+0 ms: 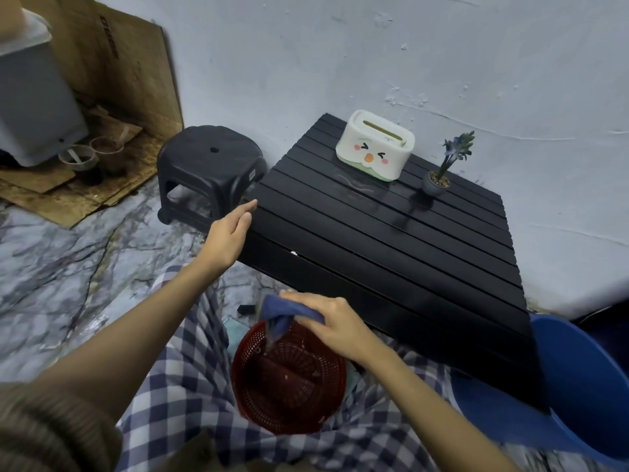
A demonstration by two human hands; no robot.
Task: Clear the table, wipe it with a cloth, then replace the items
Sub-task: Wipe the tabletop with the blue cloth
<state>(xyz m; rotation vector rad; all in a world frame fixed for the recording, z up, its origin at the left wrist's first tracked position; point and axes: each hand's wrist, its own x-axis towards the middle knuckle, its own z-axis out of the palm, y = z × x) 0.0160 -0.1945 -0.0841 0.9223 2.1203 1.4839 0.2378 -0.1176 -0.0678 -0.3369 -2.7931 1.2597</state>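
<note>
the right hand (332,318) is clamping a blue cloth (284,313) between fingers and thumb, holding it just above the rim of a red mesh basket (289,379); a loose end of the cloth is hanging down into the basket. the basket is sitting in the person's lap, between checked trouser legs (183,369), off the near edge of the black slatted tabletop (391,240). the left hand (231,229) is reaching forward with fingers stretched out and slightly apart, gripping nothing, its fingertips lying right at the near left corner of the tabletop; whether they are touching it cannot be told.

on the tabletop, a white and green tissue box (374,146) with a cartoon face is standing near the far edge, toward the far left corner. a small potted plant (442,172) is standing upright just to its right, apart from it, also along the far edge. the rest of the slats are lying bare.

a black plastic stool (211,165) is standing on the floor just beside the tabletop's left edge. a blue tub (578,386) is sitting beside the near right corner.
</note>
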